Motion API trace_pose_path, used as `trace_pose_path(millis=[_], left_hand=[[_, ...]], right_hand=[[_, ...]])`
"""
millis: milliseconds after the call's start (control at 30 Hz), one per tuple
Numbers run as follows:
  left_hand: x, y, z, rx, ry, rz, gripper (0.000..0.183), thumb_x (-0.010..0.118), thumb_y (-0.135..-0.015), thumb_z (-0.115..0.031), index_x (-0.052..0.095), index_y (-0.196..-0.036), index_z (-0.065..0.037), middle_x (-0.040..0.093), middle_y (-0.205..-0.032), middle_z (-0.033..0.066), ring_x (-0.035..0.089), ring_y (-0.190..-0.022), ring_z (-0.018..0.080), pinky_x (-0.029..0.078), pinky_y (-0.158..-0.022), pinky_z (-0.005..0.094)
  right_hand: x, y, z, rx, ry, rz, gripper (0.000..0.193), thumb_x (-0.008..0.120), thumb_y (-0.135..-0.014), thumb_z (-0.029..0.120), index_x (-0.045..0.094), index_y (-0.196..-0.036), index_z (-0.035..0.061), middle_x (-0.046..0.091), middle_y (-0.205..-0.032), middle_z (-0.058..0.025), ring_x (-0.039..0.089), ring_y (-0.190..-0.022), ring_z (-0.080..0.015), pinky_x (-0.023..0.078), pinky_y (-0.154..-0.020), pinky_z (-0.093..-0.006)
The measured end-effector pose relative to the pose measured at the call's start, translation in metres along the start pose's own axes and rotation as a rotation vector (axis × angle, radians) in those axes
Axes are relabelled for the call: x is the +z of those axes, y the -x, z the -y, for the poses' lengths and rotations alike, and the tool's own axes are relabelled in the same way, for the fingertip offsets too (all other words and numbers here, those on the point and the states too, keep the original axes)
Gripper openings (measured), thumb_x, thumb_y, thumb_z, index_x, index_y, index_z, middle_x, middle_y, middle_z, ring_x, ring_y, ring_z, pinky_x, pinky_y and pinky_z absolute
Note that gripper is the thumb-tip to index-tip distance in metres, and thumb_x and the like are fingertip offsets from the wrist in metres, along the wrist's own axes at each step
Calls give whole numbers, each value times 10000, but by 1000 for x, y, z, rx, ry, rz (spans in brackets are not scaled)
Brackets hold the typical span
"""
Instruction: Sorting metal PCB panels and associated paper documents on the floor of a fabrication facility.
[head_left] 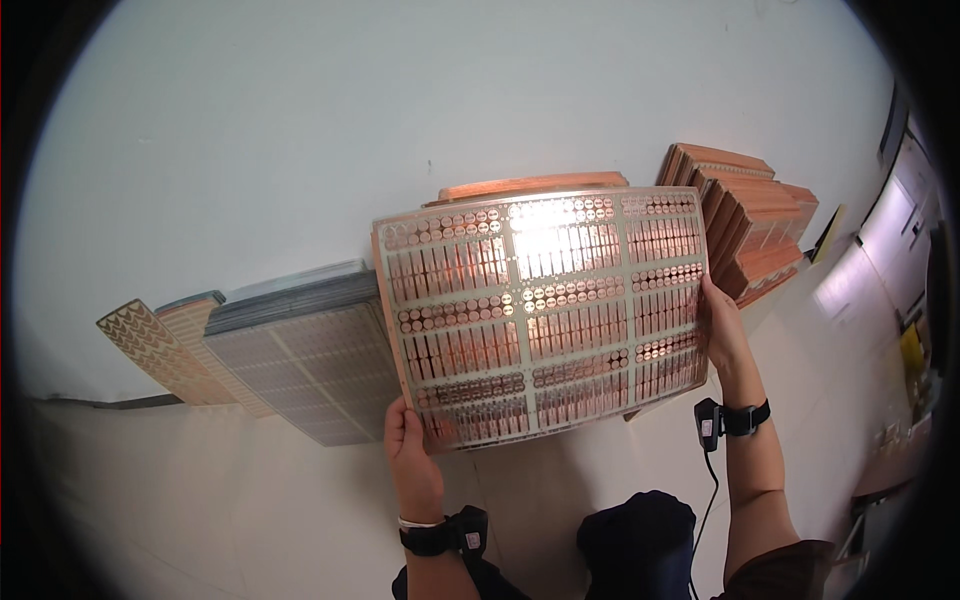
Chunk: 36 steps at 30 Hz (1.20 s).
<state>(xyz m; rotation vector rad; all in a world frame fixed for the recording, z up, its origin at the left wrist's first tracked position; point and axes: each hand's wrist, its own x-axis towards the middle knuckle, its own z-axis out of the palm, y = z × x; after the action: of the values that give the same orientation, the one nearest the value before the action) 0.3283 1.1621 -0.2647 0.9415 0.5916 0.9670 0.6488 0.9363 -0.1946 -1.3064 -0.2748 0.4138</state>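
Note:
A large copper-patterned circuit board panel (575,325) is held up between my two hands, tilted so that light glares off its upper middle. Rows of round and strip-shaped copper pads cover its face; whether it is one sheet or several together I cannot tell. My left hand (412,455) grips its lower left corner, fingers wrapped round the edge. On the right edge, my right hand (725,325) is closed on the panel, its thumb partly showing. Directly behind the panel, the top of a copper-coloured stack (530,187) shows; the rest of it is hidden.
Leaning on the white wall (400,100) at left are a grey stack of panels (300,350) and tan patterned panels (160,350). Copper-coloured stacks (750,220) lean at the right. A cable (712,490) hangs from my right wrist's black device (710,425). Pale floor (270,500) lies below.

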Motion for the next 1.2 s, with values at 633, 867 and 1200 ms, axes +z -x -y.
trace_pose_path(millis=[633,867,1200], left_hand=[[-4,-3,3,-55,31,32,236,377,-957,-169,496,-1106,-31,561,-1011,15,531,-885,85,441,-774,247],[-3,-3,2,-38,39,15,224,383,-954,-167,500,-1094,-35,565,-985,9,544,-841,78,460,-728,239],[-2,-4,6,-28,33,15,210,387,-951,-150,502,-1086,-38,562,-967,1,533,-836,78,447,-734,242]], right_hand=[[1,4,0,17,23,-38,332,439,-932,286,576,-1044,5,628,-946,-52,594,-822,-122,466,-737,-260],[3,5,-1,17,-5,-24,331,436,-934,280,568,-1059,4,626,-956,-54,591,-829,-122,464,-741,-259],[-2,3,0,11,31,-40,334,449,-928,284,576,-1048,-1,626,-940,-53,588,-820,-121,464,-738,-259]])
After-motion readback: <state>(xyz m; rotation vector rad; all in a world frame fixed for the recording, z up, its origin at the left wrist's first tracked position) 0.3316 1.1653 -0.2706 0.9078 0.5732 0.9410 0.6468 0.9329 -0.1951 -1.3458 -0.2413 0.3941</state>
